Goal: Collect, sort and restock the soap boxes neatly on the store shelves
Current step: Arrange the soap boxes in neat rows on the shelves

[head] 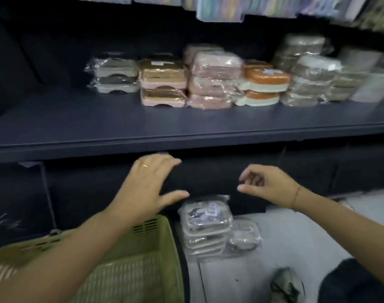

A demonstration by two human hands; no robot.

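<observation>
The dark shelf board point(99, 127) spans the view. Wrapped soap boxes point(208, 77) are stacked by colour along its far right part: grey, tan, pink, orange, then pale grey. Its left part and its whole near strip are bare. Below it, at near left, stands a green slatted basket point(151, 228). Just right of the basket, on the pale floor point(296, 237), lies a small pile of grey wrapped boxes point(205, 226), with a smaller one beside it on the right. Both hands hover above that pile, apart and empty. The left hand point(147, 182) has its fingers spread flat, and the right hand point(265, 182) is loosely curled around nothing.

This looks like the collecting step, with the reach aimed at the floor pile. The next move probably calls for both hands to clasp the pile's sides and lift it as one stack, since boxes may slide inside the slick wrap. The shelf's near edge overhangs just above the hands, so the lift should come toward the person before rising. There is open room on the shelf left of the grey stack.
</observation>
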